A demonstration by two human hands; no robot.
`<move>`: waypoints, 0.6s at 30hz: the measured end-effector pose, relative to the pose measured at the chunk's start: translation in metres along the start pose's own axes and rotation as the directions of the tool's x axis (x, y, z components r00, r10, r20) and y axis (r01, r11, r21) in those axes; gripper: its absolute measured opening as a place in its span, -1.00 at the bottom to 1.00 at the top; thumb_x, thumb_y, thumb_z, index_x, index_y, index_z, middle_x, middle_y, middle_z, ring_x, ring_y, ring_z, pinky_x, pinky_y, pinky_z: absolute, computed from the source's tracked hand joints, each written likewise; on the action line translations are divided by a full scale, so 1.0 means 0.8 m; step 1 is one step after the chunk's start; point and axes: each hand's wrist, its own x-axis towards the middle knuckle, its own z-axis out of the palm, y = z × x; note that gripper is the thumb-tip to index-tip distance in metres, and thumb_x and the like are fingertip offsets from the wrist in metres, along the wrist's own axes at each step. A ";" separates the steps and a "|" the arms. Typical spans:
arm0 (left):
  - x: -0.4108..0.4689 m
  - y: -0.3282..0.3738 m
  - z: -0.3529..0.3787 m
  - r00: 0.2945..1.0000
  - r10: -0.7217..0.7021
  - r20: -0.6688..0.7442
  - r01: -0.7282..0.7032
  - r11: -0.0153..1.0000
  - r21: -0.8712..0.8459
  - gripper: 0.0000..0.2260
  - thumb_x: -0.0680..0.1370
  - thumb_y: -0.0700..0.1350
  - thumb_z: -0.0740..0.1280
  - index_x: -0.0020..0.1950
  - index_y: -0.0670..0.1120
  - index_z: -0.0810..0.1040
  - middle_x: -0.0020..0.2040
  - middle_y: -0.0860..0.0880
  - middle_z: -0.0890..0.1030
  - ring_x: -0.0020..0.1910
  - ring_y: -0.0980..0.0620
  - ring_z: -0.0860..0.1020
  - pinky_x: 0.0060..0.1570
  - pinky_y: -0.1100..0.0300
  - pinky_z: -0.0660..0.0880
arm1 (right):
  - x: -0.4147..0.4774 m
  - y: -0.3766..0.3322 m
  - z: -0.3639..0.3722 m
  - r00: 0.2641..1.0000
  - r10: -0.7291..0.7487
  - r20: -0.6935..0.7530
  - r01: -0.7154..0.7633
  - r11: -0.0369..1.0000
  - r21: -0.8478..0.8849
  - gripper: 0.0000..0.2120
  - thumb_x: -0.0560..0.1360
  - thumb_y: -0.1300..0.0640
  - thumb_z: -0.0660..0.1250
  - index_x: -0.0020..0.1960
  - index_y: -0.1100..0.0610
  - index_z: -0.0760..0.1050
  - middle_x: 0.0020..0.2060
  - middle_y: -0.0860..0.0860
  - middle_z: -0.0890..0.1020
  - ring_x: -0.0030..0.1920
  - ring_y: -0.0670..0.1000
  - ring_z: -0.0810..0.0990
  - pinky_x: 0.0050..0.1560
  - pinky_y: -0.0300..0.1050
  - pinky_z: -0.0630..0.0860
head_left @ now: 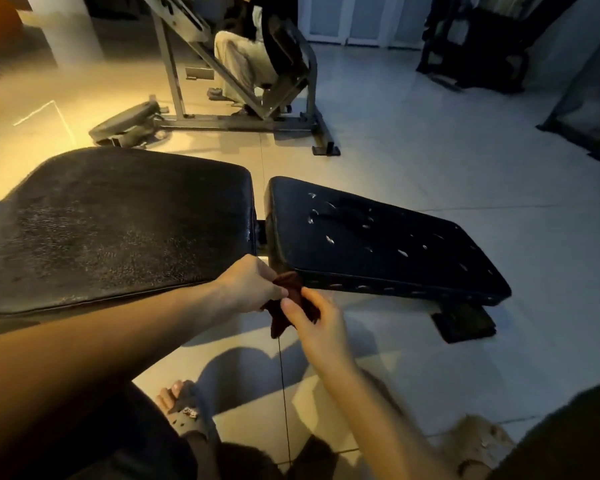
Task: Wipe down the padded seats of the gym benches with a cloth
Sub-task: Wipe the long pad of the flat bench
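- The left hand (252, 284) and the right hand (314, 322) are both pinching a small dark red cloth (278, 322), thumbs and fingertips curled onto it. The cloth is hanging bunched between them, off the padding, with a loose thread (283, 375) dangling toward 6 o'clock.
- The cloth is sitting just in front of the gap between the two pads of the bench. Its top fold is lying against, or just short of, the near corner of the torn pad (378, 251); I cannot tell which.
- From the fingers, the torn pad is spreading away toward 2 o'clock. Its long axis is running from about 10 o'clock to 4 o'clock, sloping down to the tiled floor (413, 150) at its far end.
- The large pad (118, 230) is lying toward 10 o'clock from the fingers, with its long side running roughly 9 to 3. The left forearm is crossing over its near edge.
- The left hand is sitting nearer both pads, right at the gap. The right hand is hanging lower, toward 5 o'clock from it, over bare floor.
- Judging from this, the person is readying the cloth rather than wiping. Either pad seems reachable with a short lift toward 12 o'clock and then a sweep along that pad's long axis.
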 end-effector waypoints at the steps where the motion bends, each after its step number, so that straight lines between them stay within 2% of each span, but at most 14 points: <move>1: 0.003 -0.001 0.005 0.999 0.028 0.035 -0.028 1.000 -0.001 -0.92 0.58 -0.17 0.42 -0.04 -0.10 0.72 -0.17 -0.05 0.66 -0.17 0.06 0.60 -0.25 0.26 0.50 | -0.002 0.009 0.001 1.000 0.022 -0.018 -0.021 0.998 0.053 -0.67 0.57 -0.09 0.39 0.31 -0.10 0.49 0.18 -0.18 0.56 0.19 -0.17 0.54 0.00 -0.34 0.48; 4: 0.006 -0.002 0.022 0.982 0.073 0.177 -0.065 0.997 -0.048 -0.84 0.58 -0.22 0.39 -0.04 -0.01 0.74 -0.22 0.09 0.66 -0.14 0.16 0.58 -0.17 0.30 0.45 | 0.003 0.028 -0.001 0.987 0.126 -0.099 -0.100 0.968 0.229 -0.88 0.56 -0.07 0.41 0.06 -0.22 0.51 0.03 -0.20 0.64 0.13 -0.15 0.60 0.00 -0.26 0.54; 7: 0.009 -0.001 0.034 0.938 0.035 0.344 -0.026 0.999 -0.030 -0.73 0.60 -0.22 0.34 0.19 0.09 0.68 -0.03 0.07 0.69 0.02 0.08 0.57 -0.02 0.18 0.42 | 0.012 0.034 -0.005 0.968 0.194 -0.157 -0.134 0.934 0.330 -0.87 0.60 0.01 0.38 -0.02 -0.22 0.48 -0.04 -0.22 0.63 0.05 -0.17 0.59 -0.15 -0.31 0.46; 9: 0.011 -0.002 0.036 0.919 -0.008 0.393 0.000 1.000 0.021 -0.62 0.61 -0.22 0.31 0.35 0.14 0.57 0.09 0.01 0.66 0.08 0.05 0.54 0.04 0.14 0.42 | 0.021 0.037 -0.006 0.961 0.228 -0.156 -0.160 0.920 0.359 -0.85 0.62 0.04 0.34 -0.05 -0.20 0.47 -0.07 -0.21 0.62 0.01 -0.18 0.58 -0.18 -0.33 0.44; 12: 0.016 0.000 0.028 0.956 -0.026 0.293 0.004 0.997 0.077 -0.66 0.63 -0.20 0.31 0.39 0.05 0.54 0.23 0.00 0.59 0.17 0.08 0.54 0.20 0.14 0.48 | 0.040 0.039 -0.005 0.936 0.303 -0.182 -0.196 0.874 0.444 -0.83 0.65 0.07 0.31 -0.08 -0.17 0.46 -0.08 -0.16 0.60 0.03 -0.12 0.58 -0.16 -0.31 0.45; 15: 0.027 0.001 0.017 0.990 0.141 0.031 -0.143 0.923 0.358 -0.82 0.63 -0.07 0.37 0.22 0.01 0.62 0.07 0.10 0.60 -0.02 0.19 0.58 -0.06 0.30 0.51 | 0.057 0.035 0.001 0.893 0.389 -0.228 -0.209 0.805 0.555 -0.85 0.65 0.08 0.30 -0.07 -0.13 0.48 -0.07 -0.09 0.61 0.06 -0.04 0.58 0.02 -0.16 0.54; 18: 0.035 0.006 0.008 0.926 0.368 -0.088 -0.248 0.766 0.594 -0.91 0.60 -0.01 0.39 0.07 0.04 0.65 -0.07 0.10 0.64 -0.12 0.16 0.61 -0.14 0.21 0.58 | 0.063 0.034 0.014 0.880 0.405 -0.248 -0.177 0.765 0.619 -0.94 0.62 0.07 0.36 -0.03 -0.02 0.57 -0.09 -0.02 0.69 -0.03 -0.06 0.66 -0.01 -0.11 0.64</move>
